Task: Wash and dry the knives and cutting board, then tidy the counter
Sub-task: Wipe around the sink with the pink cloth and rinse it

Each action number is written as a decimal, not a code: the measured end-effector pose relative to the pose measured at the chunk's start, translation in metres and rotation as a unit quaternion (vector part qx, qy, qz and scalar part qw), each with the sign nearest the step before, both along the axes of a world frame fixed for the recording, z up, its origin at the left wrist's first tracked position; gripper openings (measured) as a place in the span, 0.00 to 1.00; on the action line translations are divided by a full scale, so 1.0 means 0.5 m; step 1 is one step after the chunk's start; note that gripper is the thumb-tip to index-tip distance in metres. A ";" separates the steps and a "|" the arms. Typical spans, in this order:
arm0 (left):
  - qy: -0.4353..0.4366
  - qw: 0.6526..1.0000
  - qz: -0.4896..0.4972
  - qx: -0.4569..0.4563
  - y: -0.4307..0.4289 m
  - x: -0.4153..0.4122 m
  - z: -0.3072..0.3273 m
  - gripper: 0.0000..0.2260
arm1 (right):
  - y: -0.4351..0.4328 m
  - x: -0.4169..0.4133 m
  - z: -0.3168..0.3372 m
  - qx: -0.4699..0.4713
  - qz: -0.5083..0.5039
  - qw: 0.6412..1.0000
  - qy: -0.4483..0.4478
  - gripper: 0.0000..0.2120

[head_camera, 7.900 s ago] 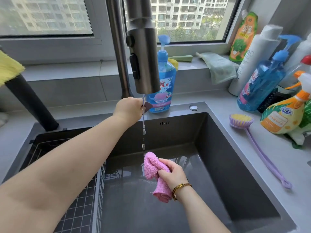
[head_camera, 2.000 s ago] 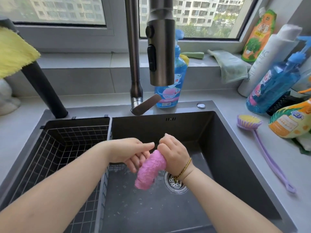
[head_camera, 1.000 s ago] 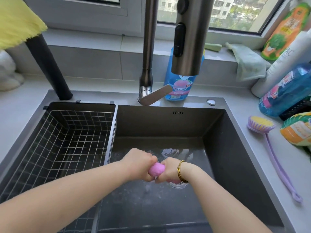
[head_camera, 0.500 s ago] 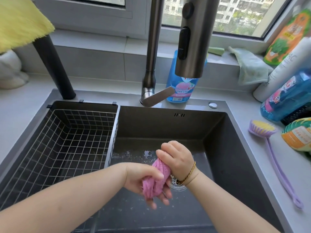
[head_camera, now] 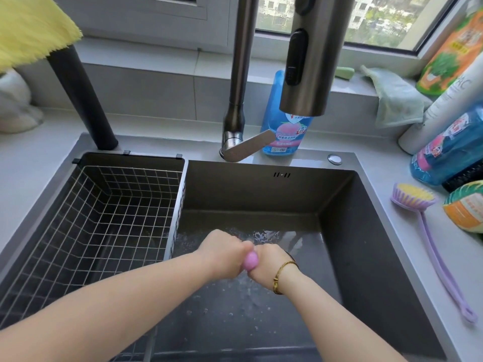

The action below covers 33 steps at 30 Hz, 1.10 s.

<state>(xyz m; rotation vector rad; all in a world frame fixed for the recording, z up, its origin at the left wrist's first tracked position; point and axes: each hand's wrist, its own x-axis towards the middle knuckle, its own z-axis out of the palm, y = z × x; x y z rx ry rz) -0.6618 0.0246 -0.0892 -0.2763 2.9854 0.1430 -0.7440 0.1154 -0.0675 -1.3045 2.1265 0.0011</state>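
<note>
Low over the dark sink basin (head_camera: 337, 231), my left hand (head_camera: 223, 253) and my right hand (head_camera: 270, 263) are clenched knuckle to knuckle on a wet pink cloth (head_camera: 250, 260). Only a small pink bulge of the cloth shows between the fists; the remainder is hidden inside them. Water drops lie on the sink floor under the hands. No water runs from the faucet head (head_camera: 309, 56) above. No knife and no cutting board are in view.
A wire basket (head_camera: 99, 220) fills the sink's left part. On the right counter lie a purple long-handled brush (head_camera: 428, 236) and several detergent bottles (head_camera: 447, 155). A blue soap bottle (head_camera: 283, 137) stands behind the faucet, a green cloth (head_camera: 394, 100) on the sill.
Half a second ago the pink cloth hung loose between my hands; now both fists have closed tightly on it and dropped lower in the basin, twisting it.
</note>
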 end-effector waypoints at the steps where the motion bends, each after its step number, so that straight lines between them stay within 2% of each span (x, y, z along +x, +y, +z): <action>1: 0.061 0.997 -0.041 -0.027 -0.004 0.002 0.003 0.11 | 0.009 -0.002 0.004 -0.025 -0.013 0.999 -0.022 0.06; 4: 0.103 0.993 -0.060 -0.014 -0.012 0.003 0.015 0.15 | 0.025 -0.001 0.002 -0.093 -0.105 0.985 -0.105 0.14; 6: 0.125 0.989 -0.067 -0.030 -0.011 0.004 0.014 0.14 | 0.029 0.003 -0.003 -0.115 -0.151 0.973 -0.134 0.15; 10: 0.147 0.985 -0.083 -0.022 -0.004 0.013 0.000 0.14 | 0.034 0.007 -0.010 -0.105 -0.172 0.964 -0.172 0.14; 13: 0.142 0.988 -0.050 0.008 -0.001 0.008 0.004 0.15 | 0.028 0.006 -0.010 -0.104 -0.166 0.972 -0.133 0.10; 15: 0.116 0.993 0.020 0.027 0.001 0.009 0.018 0.13 | 0.025 0.009 -0.006 -0.106 -0.188 0.968 -0.126 0.08; 17: 0.045 0.990 0.102 0.086 0.010 0.019 0.019 0.12 | 0.033 0.007 -0.021 -0.110 -0.232 0.950 -0.178 0.22; 19: 0.060 0.973 0.167 0.147 0.019 0.038 0.026 0.14 | 0.049 0.003 -0.033 -0.149 -0.312 0.909 -0.231 0.37; 20: 0.078 0.961 0.195 0.181 0.021 0.046 0.031 0.14 | 0.057 0.003 -0.032 -0.177 -0.363 0.882 -0.244 0.38; 23: 0.135 0.921 0.239 0.276 0.029 0.060 0.045 0.18 | 0.073 0.017 -0.022 -0.231 -0.472 0.797 -0.296 0.27; 26: 0.165 0.898 0.231 0.336 0.047 0.069 0.058 0.21 | 0.069 0.048 0.005 -0.268 -0.471 0.716 -0.440 0.14; 27: 0.172 0.890 0.222 0.359 0.054 0.072 0.063 0.21 | 0.066 0.055 0.013 -0.283 -0.470 0.700 -0.456 0.11; 30: 0.199 0.880 0.188 0.387 0.074 0.081 0.073 0.23 | 0.060 0.053 0.033 -0.317 -0.484 0.695 -0.427 0.10; 33: 0.209 0.866 0.198 0.410 0.083 0.090 0.092 0.27 | 0.064 0.054 0.050 -0.334 -0.460 0.701 -0.430 0.10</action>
